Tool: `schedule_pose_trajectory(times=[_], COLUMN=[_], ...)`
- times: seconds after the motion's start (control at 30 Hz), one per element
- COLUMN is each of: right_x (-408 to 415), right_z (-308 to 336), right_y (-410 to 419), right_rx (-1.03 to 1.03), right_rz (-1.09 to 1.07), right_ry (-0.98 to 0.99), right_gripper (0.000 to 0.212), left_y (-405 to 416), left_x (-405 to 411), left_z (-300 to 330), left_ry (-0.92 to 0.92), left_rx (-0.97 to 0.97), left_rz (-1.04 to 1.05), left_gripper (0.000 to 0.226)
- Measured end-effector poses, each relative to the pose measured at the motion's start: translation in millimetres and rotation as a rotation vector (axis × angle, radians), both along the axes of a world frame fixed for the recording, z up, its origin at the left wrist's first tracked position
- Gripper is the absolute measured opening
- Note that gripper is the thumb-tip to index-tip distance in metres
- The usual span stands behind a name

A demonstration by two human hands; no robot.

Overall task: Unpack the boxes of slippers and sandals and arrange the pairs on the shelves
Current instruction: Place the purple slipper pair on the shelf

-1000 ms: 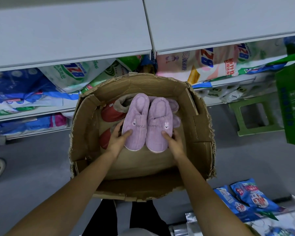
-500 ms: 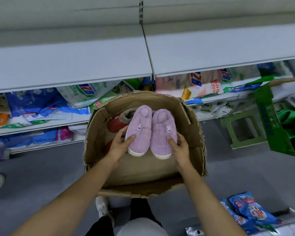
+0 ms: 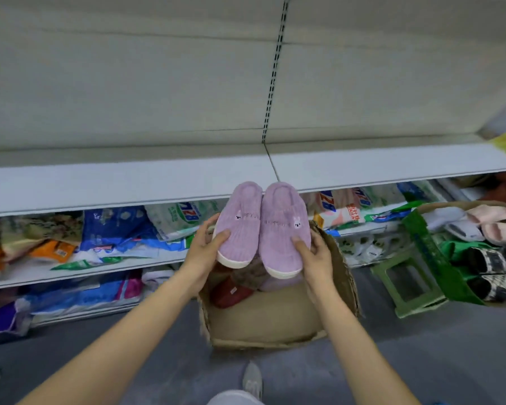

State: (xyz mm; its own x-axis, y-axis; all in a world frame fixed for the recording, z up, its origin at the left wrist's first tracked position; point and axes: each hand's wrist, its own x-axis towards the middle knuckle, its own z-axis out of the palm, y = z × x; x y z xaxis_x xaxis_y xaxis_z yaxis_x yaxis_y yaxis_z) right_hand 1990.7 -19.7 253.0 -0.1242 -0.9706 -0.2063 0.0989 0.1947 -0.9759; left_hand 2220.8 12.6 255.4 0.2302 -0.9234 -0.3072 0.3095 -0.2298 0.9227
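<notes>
Purple slippers [image 3: 262, 226] being held above the cardboard box [image 3: 342, 276].
Each side is being grasped by left grip [image 3: 206, 248] and right grip [image 3: 314, 257], before the shelf [image 3: 129, 182].

The wide white shelf [image 3: 129, 185] ahead lies bare, open from the front. Below it, packed bags [image 3: 114, 229] fill the lower shelves. The cardboard box [image 3: 342, 276] and green stool [image 3: 406, 287] crowd the floor.

The ribbed, matt purple cloth slippers [image 3: 263, 226] contrast with the rough, torn cardboard box [image 3: 345, 276] and smooth painted-metal shelf [image 3: 123, 182].
</notes>
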Motion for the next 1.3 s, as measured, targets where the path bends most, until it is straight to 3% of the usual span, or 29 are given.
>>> schedule_pose_trajectory(times=[0.3,0.47,0.63,0.97,1.3], right_x=[69,99,128,186,267], right_z=[118,172,219,292,354], right_y=[42,59,74,91,36], right_rx=[-0.231,-0.317,-0.410,-0.517,-0.599], right_rz=[0.088,0.143,0.181,0.328,0.433], right_ry=[-0.025,-0.056,-0.063,-0.170,-0.214], right_gripper=[0.036,0.039,0.038,0.050,0.049], left_y=[53,79,99,128,98], left_x=[67,97,129,190,252], left_z=[108,162,206,290,342], left_ry=[-0.030,-0.083,-0.152,-0.299,-0.282], left_rx=[-0.250,-0.368,-0.473,-0.605,-0.637], left_rz=[0.008,0.026,0.032,0.056,0.287], left_gripper=[0.044,0.071,0.075,0.078,0.078])
